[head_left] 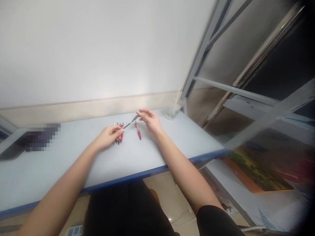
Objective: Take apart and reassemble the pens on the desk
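A thin dark pen refill stretches between my two hands over the table. My left hand pinches its lower end between thumb and forefinger. My right hand holds the grey pen barrel at the refill's upper end; how far the refill sits inside it I cannot tell. Under and beside my left fingers lie several pens, dark and red ones, partly hidden by the hand. A single red pen with a pale middle lies apart, just left of my right hand.
A clear plastic cup with small bits in it stands at the table's back right corner. A dark phone-like slab lies at the left. The pale table has a blue front edge. A metal frame rises on the right.
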